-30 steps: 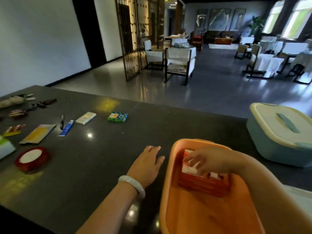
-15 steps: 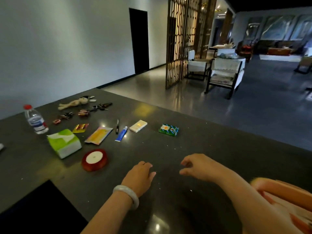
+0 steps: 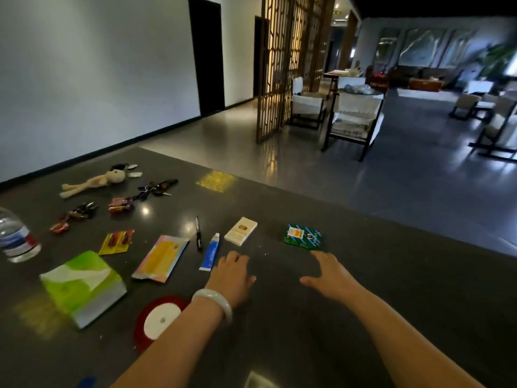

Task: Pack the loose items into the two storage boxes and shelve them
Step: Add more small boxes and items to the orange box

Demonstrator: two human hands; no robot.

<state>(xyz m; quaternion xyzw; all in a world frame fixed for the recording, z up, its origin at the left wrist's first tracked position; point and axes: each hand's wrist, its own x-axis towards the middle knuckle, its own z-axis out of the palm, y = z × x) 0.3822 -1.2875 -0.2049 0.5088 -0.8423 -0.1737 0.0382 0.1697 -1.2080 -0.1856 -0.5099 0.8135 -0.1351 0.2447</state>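
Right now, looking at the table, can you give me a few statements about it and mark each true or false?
1. The right hand holds the green box. False: its fingers are spread just short of it, holding nothing.
2. The blue tube lies between the pen and the white box. True.
3. The water bottle lies on its side. False: it stands upright.
4. The left hand wears a pale bangle at the wrist. True.
5. The ribbon spool is blue. False: it is red with a white centre.
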